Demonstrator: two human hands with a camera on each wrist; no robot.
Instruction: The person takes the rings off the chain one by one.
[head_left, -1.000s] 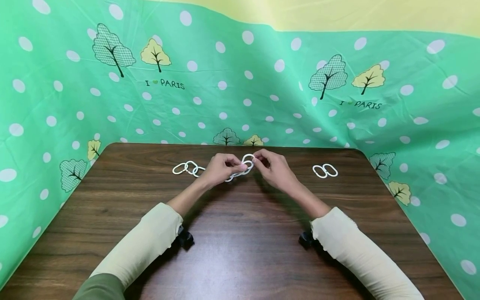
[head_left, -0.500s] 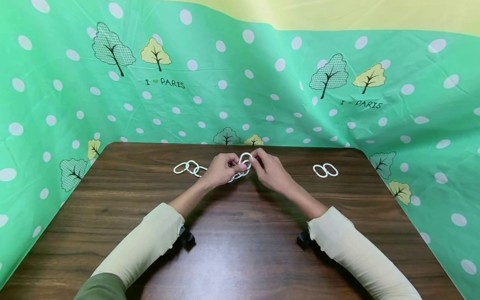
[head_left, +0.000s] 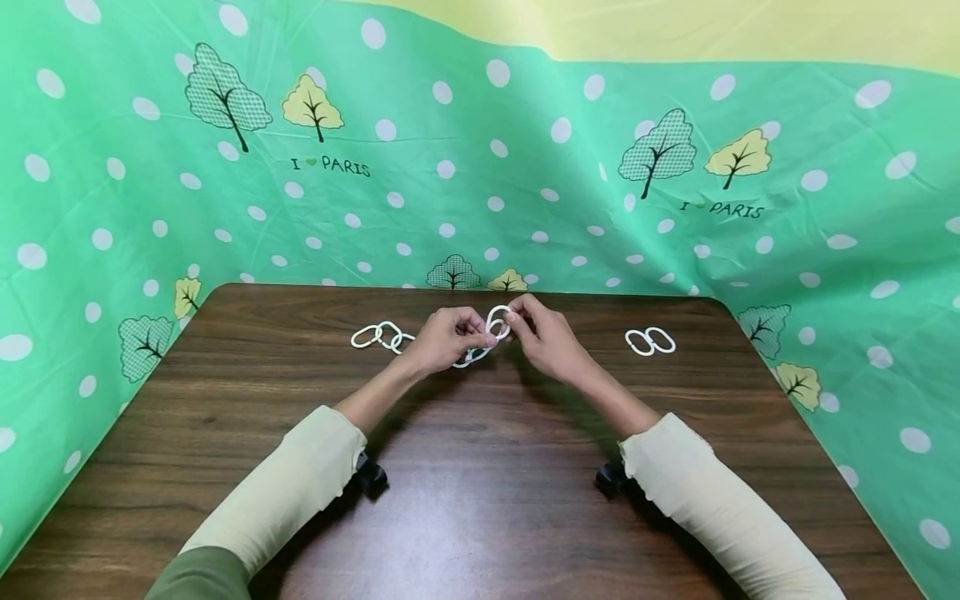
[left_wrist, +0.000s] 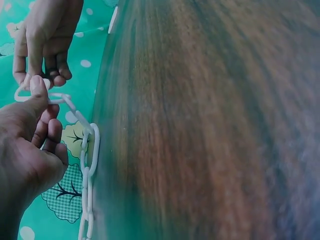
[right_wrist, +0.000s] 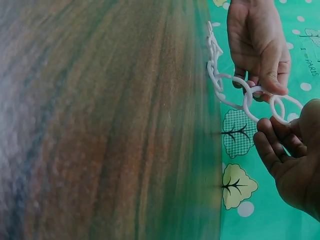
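Note:
A chain of white oval plastic links (head_left: 387, 335) lies at the far middle of the table and rises into my left hand (head_left: 442, 342). My left hand pinches the chain's end between thumb and fingers. Just to the right, my right hand (head_left: 551, 340) pinches a white link (head_left: 497, 309), held against that end. In the right wrist view this link (right_wrist: 274, 111) appears to pass through or overlap another; I cannot tell which. The left wrist view shows the chain (left_wrist: 95, 150) hanging down from the fingertips. Fingers hide part of the chain.
Two white links (head_left: 640, 342) lie side by side, touching or overlapping, at the far right of the brown wooden table (head_left: 480, 517). A green dotted cloth (head_left: 420, 150) hangs behind the table and along its sides. A black wrist camera (head_left: 372, 478) sits under the left sleeve.
My right hand moved slightly left, then back right with its link. The chain part lying left of my left hand has slid slightly rightward. The two links at the right stay put.

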